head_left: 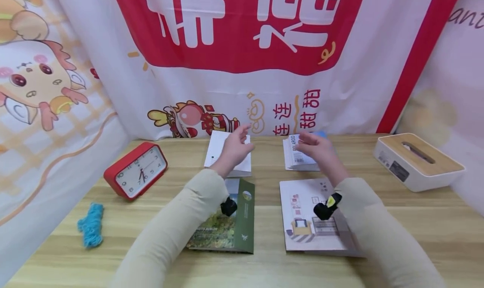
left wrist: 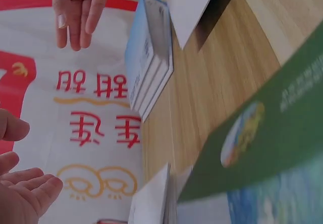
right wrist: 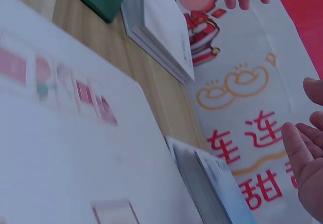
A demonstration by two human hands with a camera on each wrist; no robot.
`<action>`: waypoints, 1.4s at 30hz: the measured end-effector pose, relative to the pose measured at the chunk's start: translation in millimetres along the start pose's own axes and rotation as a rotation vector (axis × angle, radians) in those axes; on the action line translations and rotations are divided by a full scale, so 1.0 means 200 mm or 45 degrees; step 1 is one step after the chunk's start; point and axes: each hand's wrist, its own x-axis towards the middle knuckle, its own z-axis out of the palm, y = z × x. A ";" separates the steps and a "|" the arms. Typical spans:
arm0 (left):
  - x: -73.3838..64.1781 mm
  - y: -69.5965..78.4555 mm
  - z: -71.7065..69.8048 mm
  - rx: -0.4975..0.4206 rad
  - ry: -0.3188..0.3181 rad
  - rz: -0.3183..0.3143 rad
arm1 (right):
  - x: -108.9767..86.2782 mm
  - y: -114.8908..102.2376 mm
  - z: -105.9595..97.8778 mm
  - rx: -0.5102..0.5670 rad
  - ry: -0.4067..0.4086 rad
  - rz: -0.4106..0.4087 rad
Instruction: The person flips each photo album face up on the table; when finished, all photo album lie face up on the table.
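My left hand (head_left: 235, 148) hovers over a white album (head_left: 217, 144) at the back of the table, fingers extended and holding nothing. Its mate, my right hand (head_left: 319, 148), hangs above a white and blue album marked POLAROID (head_left: 290, 157), also holding nothing. In the left wrist view, a gap separates the left hand (left wrist: 28, 193) from the blue-covered album (left wrist: 144, 52). Under my left forearm lies a green photo album (head_left: 246, 220) with a landscape cover. A white album with a drawn room scene (head_left: 298, 210) lies below the right wrist, partly covered by the sleeve.
A red alarm clock (head_left: 138, 170) stands at the left, with a bundle of blue yarn (head_left: 91, 225) nearer the front. On the right sits a white tissue box with a wooden top (head_left: 419, 159). A printed cloth (head_left: 242, 86) hangs behind the table.
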 end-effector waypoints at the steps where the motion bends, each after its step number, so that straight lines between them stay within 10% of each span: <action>1: 0.01 0.01 0.03 0.011 -0.014 0.019 | -0.01 0.00 -0.03 0.008 0.015 -0.004; 25: 0.15 0.22 0.61 0.543 -0.441 0.377 | -0.17 0.22 -0.48 0.158 0.126 0.150; 42: 0.18 0.13 0.79 0.621 -0.686 0.203 | -0.19 0.35 -0.54 0.302 0.094 0.314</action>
